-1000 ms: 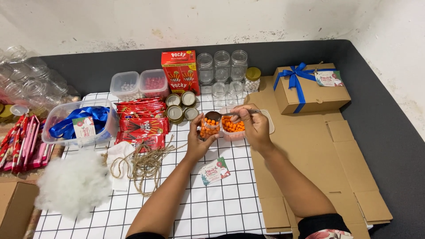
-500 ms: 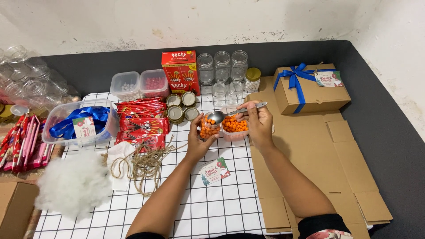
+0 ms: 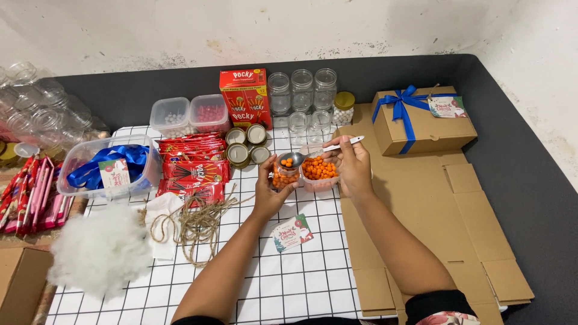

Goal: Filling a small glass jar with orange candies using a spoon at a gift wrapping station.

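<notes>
You are holding a small clear jar (image 3: 284, 173) in your left hand (image 3: 269, 194), with the fingers wrapped around its side and closed on it, just above the white grid cloth (image 3: 301, 271). The jar is already mostly filled with small orange candy balls. Your right hand (image 3: 352, 167) is pinching the handle of a metal spoon (image 3: 322, 149), fingers pressed together on it, and the bowl of the spoon is hovering right at the mouth of the jar. Just beside the jar, under your right hand, a shallow clear tub (image 3: 319, 174) is sitting with more of the orange balls (image 3: 318, 168). The jar looks stiff and smooth, so it is probably a little slippery; I cannot tell if it is glass or plastic, so you are better treating it as fragile. It is getting heavier as it fills, but I judge it is light enough for one hand. The good place to hold is the straight wall below the neck, as you are doing, keeping it upright. The balls are round, hard-looking and loose, so they are likely rolling off easily; keep the spoon level and close over the opening. The spoon itself is thin and rigid, best held near the end of the handle.
</notes>
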